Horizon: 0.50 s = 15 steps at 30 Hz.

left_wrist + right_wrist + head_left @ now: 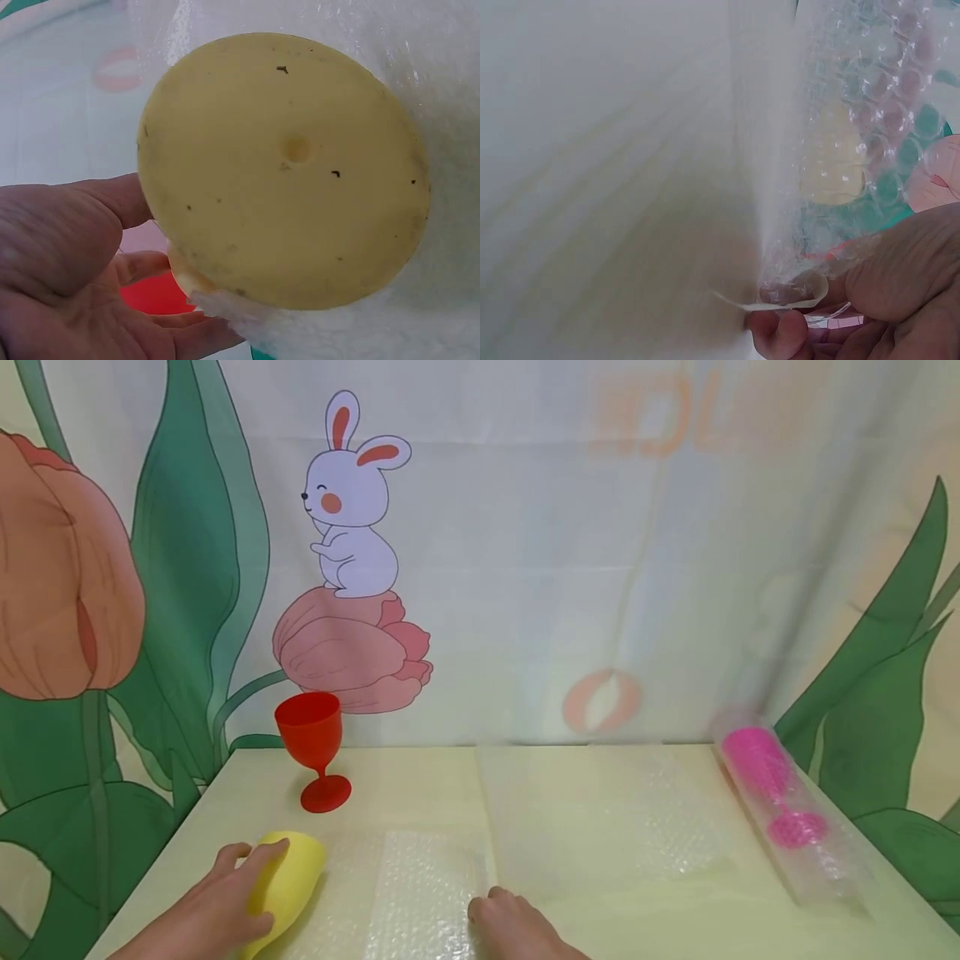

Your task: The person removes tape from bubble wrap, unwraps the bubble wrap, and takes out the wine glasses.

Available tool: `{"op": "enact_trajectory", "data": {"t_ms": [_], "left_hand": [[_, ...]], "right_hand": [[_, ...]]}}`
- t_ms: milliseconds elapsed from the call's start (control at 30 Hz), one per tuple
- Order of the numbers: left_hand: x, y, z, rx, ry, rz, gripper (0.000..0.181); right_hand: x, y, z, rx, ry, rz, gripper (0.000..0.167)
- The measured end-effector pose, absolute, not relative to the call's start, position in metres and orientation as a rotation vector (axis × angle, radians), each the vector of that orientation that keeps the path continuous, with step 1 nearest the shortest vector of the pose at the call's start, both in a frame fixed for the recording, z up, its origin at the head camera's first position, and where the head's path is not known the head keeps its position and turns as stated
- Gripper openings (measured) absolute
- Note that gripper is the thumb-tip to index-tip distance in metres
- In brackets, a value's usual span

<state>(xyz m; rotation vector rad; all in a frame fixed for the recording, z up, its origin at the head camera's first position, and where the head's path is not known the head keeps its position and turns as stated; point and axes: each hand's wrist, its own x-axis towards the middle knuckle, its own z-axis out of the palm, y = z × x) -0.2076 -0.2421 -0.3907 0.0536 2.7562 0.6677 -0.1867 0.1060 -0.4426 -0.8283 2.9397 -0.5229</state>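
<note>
A yellow goblet (288, 881) lies tilted at the left side of a bubble wrap sheet (423, 877). My left hand (228, 893) grips its cup, fingers over the top and thumb on the near side. In the left wrist view the goblet's round base (285, 172) faces the camera and hides most of the cup. With my right hand (517, 927) I pinch the right edge of that sheet; the right wrist view shows the raised wrap (885, 97) at my fingertips. A red goblet (311, 739) stands upright behind the left hand.
Another bubble wrap sheet (600, 827) lies flat at the middle right of the table (420, 777). At the right edge rests a pink goblet (757, 764) wrapped in bubble wrap. A printed curtain (510, 568) hangs behind the table.
</note>
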Motion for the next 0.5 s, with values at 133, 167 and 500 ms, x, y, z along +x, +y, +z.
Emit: {"op": "enact_trajectory", "data": {"t_ms": [133, 167, 500], "left_hand": [[-0.209, -0.245, -0.398, 0.068, 2.794, 0.623, 0.082], [-0.209, -0.245, -0.399, 0.079, 2.811, 0.608, 0.084], [-0.213, -0.262, -0.398, 0.019, 2.823, 0.566, 0.105]], "right_hand": [[-0.189, 0.104, -0.445, -0.836, 2.937, -0.508, 0.054], [-0.189, 0.104, -0.445, -0.836, 2.932, -0.514, 0.054], [-0.19, 0.102, -0.444, -0.821, 2.909, -0.534, 0.051]]}}
